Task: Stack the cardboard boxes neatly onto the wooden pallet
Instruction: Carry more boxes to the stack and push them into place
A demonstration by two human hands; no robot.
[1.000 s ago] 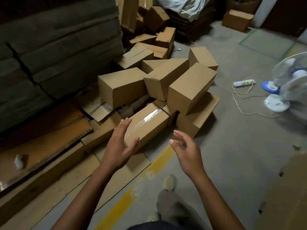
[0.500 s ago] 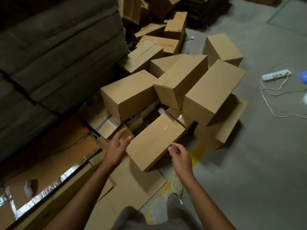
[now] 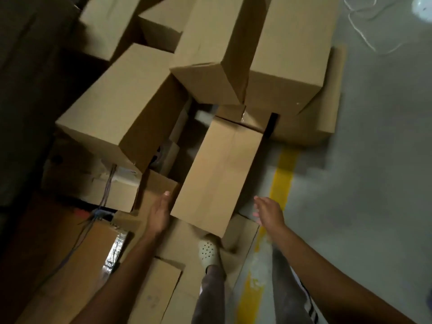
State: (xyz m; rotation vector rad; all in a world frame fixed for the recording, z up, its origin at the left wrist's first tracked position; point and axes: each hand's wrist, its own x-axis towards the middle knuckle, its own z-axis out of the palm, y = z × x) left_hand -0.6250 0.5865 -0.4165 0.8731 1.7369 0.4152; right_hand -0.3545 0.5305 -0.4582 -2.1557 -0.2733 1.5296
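A long sealed cardboard box (image 3: 217, 174) lies tilted in front of me, its near end over my shoe. My left hand (image 3: 160, 212) is at the box's near left edge with straight fingers, touching or almost touching it. My right hand (image 3: 268, 212) hovers open a little to the right of the box, apart from it. Behind it lies a loose heap of cardboard boxes: a big one on the left (image 3: 126, 106), one in the middle (image 3: 210, 64) and one on the right (image 3: 294, 52). No wooden pallet is in view.
Flattened cardboard sheets (image 3: 149, 293) cover the floor under my left arm. A yellow floor line (image 3: 280, 181) runs along the grey concrete at the right. A white cable (image 3: 364, 36) lies at the top right. Dark stacked material fills the left side. My shoe (image 3: 209, 252) stands below the box.
I have stepped closer and looked further down, so the boxes fill the view. Both hands have reached forward to either side of the long box's near end.
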